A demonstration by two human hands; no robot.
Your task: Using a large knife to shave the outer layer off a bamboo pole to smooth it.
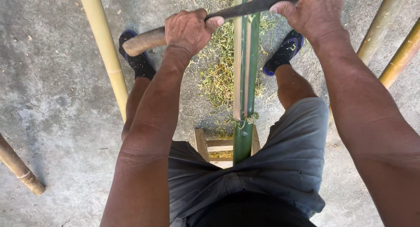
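head view: our left hand (189, 31) has its fingers clenched around the pale rounded wooden handle (142, 41) of a long dark flat-bladed knife (249, 7), at upper centre-left of the frame. our right hand (313, 12), at the top right, has its fingers curled over the far end of that same blade. so we grip the tool at both ends, and it lies crosswise over the long green bamboo pole (245, 74).

the pole runs down the middle of the frame from the top edge to between our knees, resting on a small wooden stool (205, 144) under our grey shorts (280, 165). a strip of its green skin is already shaved to a paler face.

to do this stroke well, we judge that both hands should press evenly, the blade kept square across the pole and at a shallow angle, so it peels skin rather than digging in.

green shavings (216, 74) litter the concrete floor (57, 104) between our blue sandals (282, 52). dry yellow bamboo poles (105, 47) lie at left and right.
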